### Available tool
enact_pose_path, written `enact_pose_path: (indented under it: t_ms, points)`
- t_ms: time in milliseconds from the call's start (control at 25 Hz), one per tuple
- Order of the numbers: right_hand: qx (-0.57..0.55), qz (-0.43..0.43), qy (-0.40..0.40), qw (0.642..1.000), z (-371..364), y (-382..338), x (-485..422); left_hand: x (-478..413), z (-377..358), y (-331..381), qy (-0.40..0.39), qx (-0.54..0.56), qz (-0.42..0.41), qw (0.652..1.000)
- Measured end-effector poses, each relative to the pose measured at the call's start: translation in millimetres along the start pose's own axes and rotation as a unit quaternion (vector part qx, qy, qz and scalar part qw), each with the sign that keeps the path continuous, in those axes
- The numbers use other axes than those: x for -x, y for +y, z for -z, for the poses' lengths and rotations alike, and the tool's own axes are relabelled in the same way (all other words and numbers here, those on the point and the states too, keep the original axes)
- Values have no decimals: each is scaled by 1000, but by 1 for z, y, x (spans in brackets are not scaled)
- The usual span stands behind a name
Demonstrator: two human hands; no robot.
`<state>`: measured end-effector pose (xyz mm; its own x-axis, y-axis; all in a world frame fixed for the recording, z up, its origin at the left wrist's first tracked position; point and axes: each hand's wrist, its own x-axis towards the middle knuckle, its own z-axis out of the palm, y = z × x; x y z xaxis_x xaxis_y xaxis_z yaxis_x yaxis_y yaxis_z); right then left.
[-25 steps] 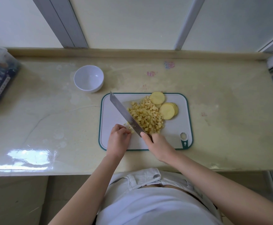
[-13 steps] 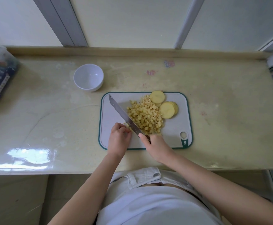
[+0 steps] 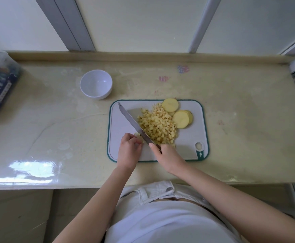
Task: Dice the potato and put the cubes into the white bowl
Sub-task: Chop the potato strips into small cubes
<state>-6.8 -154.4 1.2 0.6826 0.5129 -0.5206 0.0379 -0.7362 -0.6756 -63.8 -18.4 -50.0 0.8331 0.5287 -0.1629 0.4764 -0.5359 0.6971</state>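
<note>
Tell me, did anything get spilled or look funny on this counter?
Nothing much. The potato cubes lie heaped on the cutting board, none on the counter. The white bowl stands upright and empty. Only small pink and purple smudges mark the counter near the back wall.

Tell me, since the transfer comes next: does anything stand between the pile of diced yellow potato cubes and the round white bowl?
Only the long steel knife, gripped by the right hand: its blade slants along the left edge of the potato cube pile, on the white bowl side. Nothing else visible lies on that path.
</note>
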Motion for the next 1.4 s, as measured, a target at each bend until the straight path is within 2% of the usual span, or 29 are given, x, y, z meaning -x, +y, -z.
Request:
enact_pose_path:
  t_ms: [120, 280, 400, 520, 720, 960, 1120, 1320, 1400]
  points:
    - [-29, 10, 25, 999, 9, -2, 6, 0, 5, 2, -15, -3, -5, 1000]
    - [-85, 8, 58, 995, 28, -2, 5, -4, 15, 3, -57, -56, -63, 995]
    - [-119, -9, 101, 988, 42, -1, 4, -15, 19, 11, -32, -140, -126, 982]
    - [-139, -26, 149, 979, 54, 6, 2, -35, 18, 35, -31, -161, -127, 978]
    - [-153, -64, 199, 966, 70, 24, -2, -82, -5, 83, -104, -172, -148, 968]
    - [-166, -66, 216, 960, 83, 31, -9, -118, -36, 119, -210, -198, -104, 952]
    - [-192, -74, 222, 953, 88, 37, -12, -130, -44, 123, -184, -238, -94, 949]
    - [-196, -78, 224, 951, 92, 43, -11, -136, -47, 129, -213, -257, -74, 940]
    - [-199, -81, 221, 951, 93, 44, -10, -139, -44, 134, -229, -297, -58, 925]
